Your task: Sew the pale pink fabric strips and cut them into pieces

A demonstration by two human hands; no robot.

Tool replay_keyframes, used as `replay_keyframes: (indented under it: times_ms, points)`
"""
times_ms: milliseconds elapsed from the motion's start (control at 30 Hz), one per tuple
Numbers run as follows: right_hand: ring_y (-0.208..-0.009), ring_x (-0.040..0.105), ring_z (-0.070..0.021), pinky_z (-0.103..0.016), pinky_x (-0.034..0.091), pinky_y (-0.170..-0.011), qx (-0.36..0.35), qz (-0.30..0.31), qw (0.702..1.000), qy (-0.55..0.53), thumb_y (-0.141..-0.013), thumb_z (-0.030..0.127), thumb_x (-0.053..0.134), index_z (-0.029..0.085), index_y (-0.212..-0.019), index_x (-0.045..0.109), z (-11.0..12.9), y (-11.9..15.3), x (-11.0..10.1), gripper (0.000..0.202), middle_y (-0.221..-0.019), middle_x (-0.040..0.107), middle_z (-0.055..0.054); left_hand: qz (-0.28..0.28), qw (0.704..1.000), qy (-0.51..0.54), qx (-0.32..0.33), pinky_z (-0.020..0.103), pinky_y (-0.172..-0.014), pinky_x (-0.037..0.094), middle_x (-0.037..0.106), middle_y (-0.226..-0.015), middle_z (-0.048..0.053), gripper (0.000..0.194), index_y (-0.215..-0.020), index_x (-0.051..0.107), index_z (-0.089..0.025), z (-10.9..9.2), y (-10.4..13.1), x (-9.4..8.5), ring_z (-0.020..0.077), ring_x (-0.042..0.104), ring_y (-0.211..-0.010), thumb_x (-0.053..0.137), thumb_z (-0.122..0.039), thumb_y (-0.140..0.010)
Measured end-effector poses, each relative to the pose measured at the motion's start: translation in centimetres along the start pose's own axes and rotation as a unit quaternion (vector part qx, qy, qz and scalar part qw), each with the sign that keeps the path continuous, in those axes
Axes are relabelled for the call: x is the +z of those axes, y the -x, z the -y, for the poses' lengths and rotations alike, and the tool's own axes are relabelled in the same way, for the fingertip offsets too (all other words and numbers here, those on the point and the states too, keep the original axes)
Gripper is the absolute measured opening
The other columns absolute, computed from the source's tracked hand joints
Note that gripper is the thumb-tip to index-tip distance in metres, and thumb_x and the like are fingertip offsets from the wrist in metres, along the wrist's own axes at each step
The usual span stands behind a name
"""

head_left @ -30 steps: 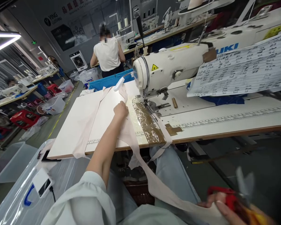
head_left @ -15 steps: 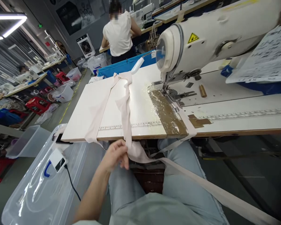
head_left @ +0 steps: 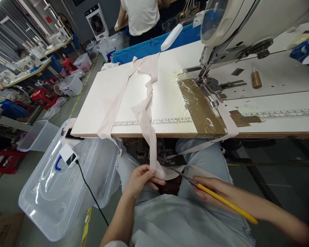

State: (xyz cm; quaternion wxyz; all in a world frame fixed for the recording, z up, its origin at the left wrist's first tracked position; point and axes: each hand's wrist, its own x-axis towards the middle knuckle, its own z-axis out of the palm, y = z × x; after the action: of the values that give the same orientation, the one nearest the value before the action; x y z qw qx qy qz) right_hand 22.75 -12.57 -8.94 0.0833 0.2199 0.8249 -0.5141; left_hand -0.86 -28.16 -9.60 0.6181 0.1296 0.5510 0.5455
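Observation:
My left hand point(head_left: 144, 178) pinches a pale pink fabric strip point(head_left: 152, 147) between thumb and fingers, just below the table's front edge and above my lap. From there the strip runs up over the white sewing table point(head_left: 175, 116). My right hand point(head_left: 222, 188) holds yellow-handled scissors point(head_left: 226, 202), seen nearly edge-on. Their dark tip points left, close to the strip beside my left hand; whether it touches, I cannot tell. A narrow fabric band point(head_left: 228, 121) comes from under the presser foot of the sewing machine point(head_left: 206, 68) and hangs over the edge.
A clear plastic bin point(head_left: 51, 192) stands at my left, with a white charger point(head_left: 69, 155), its black cable and a phone point(head_left: 74, 134) on the lid. A brass-coloured cylinder point(head_left: 256, 79) rests on the machine bed. A co-worker point(head_left: 141, 17) is across a blue cloth trough point(head_left: 136, 48).
My right hand has come into view from the right with the scissors. My left hand has drawn the strip slightly down and right. The camera view has tilted lower.

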Motion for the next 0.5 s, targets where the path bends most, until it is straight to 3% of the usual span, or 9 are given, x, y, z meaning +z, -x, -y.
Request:
replay_keyframes:
  times_ms: [33,100,200,367,500]
  points:
    - [-0.074,0.054,-0.0195,-0.029,0.046,-0.066,-0.028,0.061,0.997,-0.024,-0.091,0.067,0.039,0.021,-0.08,0.053,1.2,-1.3,-0.7,0.05,-0.08,0.056,-0.004,-0.003,1.0,0.002,-0.001,0.021,-0.05,0.052,0.073,-0.067,0.011,0.055,-0.08,0.058,-0.012,0.0,0.1,0.0,0.0228,0.074,-0.065,0.083,-0.057,-0.063]
    - [-0.067,0.045,-0.0165,-0.028,0.039,-0.062,-0.045,0.14,0.989,-0.021,-0.091,0.067,0.038,0.021,-0.077,0.046,2.7,-3.6,-1.8,0.049,-0.075,0.048,-0.001,-0.008,1.0,0.001,-0.003,0.021,-0.051,0.053,0.074,-0.067,0.012,0.053,-0.08,0.059,-0.011,0.0,0.4,0.0,0.0218,0.073,-0.064,0.082,-0.057,-0.065]
    - [-0.061,0.033,-0.0131,-0.027,0.029,-0.057,-0.043,0.187,0.981,0.004,-0.089,0.067,0.04,0.021,-0.075,0.04,3.5,-5.8,-2.5,0.048,-0.07,0.037,0.003,-0.014,1.0,-0.005,-0.003,0.022,-0.053,0.053,0.074,-0.067,0.012,0.052,-0.081,0.061,-0.011,0.0,0.8,-0.3,0.0208,0.072,-0.061,0.08,-0.057,-0.068]
    - [-0.058,0.034,-0.013,-0.026,0.027,-0.054,-0.041,0.181,0.982,0.045,-0.085,0.069,0.044,0.021,-0.072,0.04,3.9,-6.8,-2.1,0.049,-0.064,0.036,0.004,-0.035,0.999,-0.01,0.002,0.023,-0.053,0.052,0.073,-0.065,0.01,0.054,-0.081,0.062,-0.012,0.2,1.0,-0.5,0.0209,0.072,-0.06,0.08,-0.06,-0.067]
    - [-0.056,0.042,-0.0159,-0.027,0.025,-0.052,-0.026,0.115,0.981,0.153,-0.084,0.068,0.044,0.023,-0.069,0.036,4.9,-6.4,-1.7,0.048,-0.063,0.044,0.001,-0.049,0.999,-0.01,0.003,0.023,-0.054,0.052,0.073,-0.064,0.01,0.056,-0.08,0.06,-0.012,0.2,1.0,-0.3,0.0215,0.072,-0.061,0.08,-0.062,-0.064]
